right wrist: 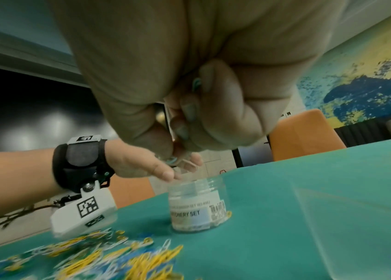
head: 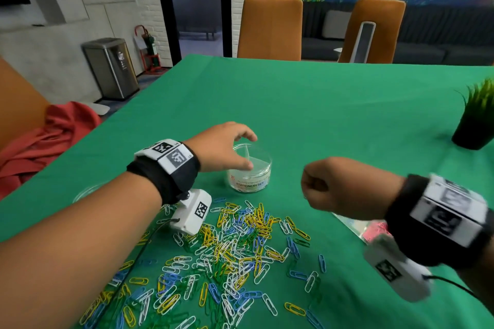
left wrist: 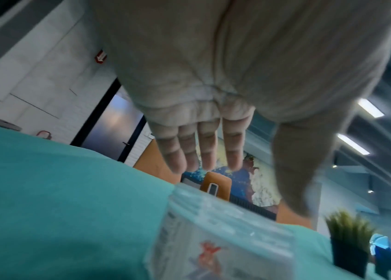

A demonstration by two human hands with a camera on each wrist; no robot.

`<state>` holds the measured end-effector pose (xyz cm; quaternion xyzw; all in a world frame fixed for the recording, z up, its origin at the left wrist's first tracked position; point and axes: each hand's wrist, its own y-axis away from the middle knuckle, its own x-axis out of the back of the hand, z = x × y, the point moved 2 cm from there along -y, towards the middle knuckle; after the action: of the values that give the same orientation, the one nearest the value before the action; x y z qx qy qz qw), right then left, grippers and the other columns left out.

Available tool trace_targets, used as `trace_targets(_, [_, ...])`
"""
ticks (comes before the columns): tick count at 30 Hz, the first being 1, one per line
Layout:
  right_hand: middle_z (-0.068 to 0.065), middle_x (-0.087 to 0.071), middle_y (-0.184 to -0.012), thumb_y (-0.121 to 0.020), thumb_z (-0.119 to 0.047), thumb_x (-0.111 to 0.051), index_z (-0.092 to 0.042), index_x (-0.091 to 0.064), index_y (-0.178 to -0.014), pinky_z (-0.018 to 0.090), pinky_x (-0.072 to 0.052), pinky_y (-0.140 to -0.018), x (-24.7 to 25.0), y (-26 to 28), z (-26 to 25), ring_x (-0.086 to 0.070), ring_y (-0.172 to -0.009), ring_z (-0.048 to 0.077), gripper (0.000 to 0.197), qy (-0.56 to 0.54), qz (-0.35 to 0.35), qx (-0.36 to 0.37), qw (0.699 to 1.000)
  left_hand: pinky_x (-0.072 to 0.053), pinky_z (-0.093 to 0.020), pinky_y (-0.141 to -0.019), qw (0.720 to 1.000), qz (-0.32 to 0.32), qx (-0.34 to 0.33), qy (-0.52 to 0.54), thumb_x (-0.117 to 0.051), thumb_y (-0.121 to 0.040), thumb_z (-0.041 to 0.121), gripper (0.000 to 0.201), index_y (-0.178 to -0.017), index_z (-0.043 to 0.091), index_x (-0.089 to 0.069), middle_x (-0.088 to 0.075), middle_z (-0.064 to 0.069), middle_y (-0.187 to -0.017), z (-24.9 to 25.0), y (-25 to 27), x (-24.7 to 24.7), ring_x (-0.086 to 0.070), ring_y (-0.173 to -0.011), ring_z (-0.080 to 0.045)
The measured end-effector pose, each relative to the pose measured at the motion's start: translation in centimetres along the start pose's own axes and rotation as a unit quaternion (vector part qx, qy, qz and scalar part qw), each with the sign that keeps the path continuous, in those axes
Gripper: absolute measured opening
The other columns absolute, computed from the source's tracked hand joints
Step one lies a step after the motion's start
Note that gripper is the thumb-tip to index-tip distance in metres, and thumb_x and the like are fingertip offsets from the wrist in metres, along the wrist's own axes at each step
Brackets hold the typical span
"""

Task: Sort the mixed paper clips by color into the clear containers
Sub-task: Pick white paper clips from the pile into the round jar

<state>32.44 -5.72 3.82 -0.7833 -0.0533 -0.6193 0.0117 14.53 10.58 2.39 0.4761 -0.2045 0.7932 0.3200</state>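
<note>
The left hand [head: 223,145] hung over the open mouth of a clear round jar [head: 251,172] that stood on the green surface [head: 334,115]. Its fingers [left wrist: 207,145] were straight and a little spread, and they gripped nothing; the thumb reached down toward the jar's rim, though I could not tell whether it touched. The jar carried a white label reading "STATIONERY SET", and the left wrist view showed it blurred just below the palm.

The right hand [head: 336,187] floated above the surface at about three o'clock from the jar, well apart from it, curled into a tight fist. In the right wrist view some teal-looking paper clips [right wrist: 197,83] peeked out between the curled fingers, so the fist was closed around them; how many it held could not be made out.

The heap of mixed paper clips [head: 230,251], yellow, white, blue and green, lay loose on the surface at six o'clock from the jar, spreading toward the near edge. A small potted plant [head: 477,120] stood at the surface's right edge, roughly two o'clock from the jar. A red cloth [head: 50,139] lay bunched off the left side.
</note>
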Motion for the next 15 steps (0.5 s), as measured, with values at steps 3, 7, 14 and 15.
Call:
trace_targets(3, [-0.008, -0.051, -0.064, -0.084, -0.021, -0.057, -0.022, -0.053, -0.076, 0.025, -0.035, -0.060, 0.2, -4.4, -1.8, -0.048, -0.063, 0.019, 0.009, 0.016, 0.025, -0.001, 1.000, -0.029, -0.032, -0.118, 0.990, -0.100, 0.070, -0.068, -0.087, -0.062, 0.057, 0.124, -0.158, 0.018, -0.017, -0.029, -0.003, -0.161, -1.4, -0.6, -1.5, -0.034, -0.145, -0.019])
trace_targets(7, [-0.002, -0.057, -0.078, -0.085, -0.018, -0.054, -0.021, -0.056, -0.084, 0.024, -0.034, -0.063, -0.3, -9.7, -4.2, -0.051, -0.074, 0.023, 0.004, 0.064, 0.022, -0.001, 0.998, -0.042, -0.026, -0.096, 0.991, -0.105, 0.074, -0.028, -0.087, -0.066, 0.055, 0.096, -0.143, 0.026, -0.037, -0.058, 0.009, -0.134, -2.0, -1.1, -2.9, -0.057, -0.119, -0.015])
trace_targets(14, [0.003, -0.067, -0.096, -0.088, -0.014, -0.057, -0.013, -0.067, -0.110, 0.026, -0.042, -0.067, -1.1, -12.8, -6.1, -0.059, -0.080, 0.023, 0.024, 0.134, -0.076, -0.008, 0.988, -0.046, -0.029, -0.094, 0.992, -0.113, 0.062, -0.005, -0.089, -0.062, 0.053, 0.092, -0.139, 0.036, -0.042, -0.063, 0.009, -0.129, -2.8, -1.9, -3.6, -0.061, -0.111, -0.018])
trace_targets(15, [0.002, -0.067, -0.095, -0.089, -0.012, -0.056, -0.013, -0.068, -0.109, 0.026, -0.043, -0.066, -1.0, -12.8, -6.2, -0.060, -0.082, 0.023, 0.024, 0.138, -0.082, -0.003, 0.987, -0.045, -0.026, -0.090, 0.992, -0.113, 0.061, 0.000, -0.089, -0.064, 0.048, 0.087, -0.137, 0.035, -0.045, -0.065, 0.009, -0.126, -2.9, -2.0, -3.7, -0.062, -0.109, -0.017])
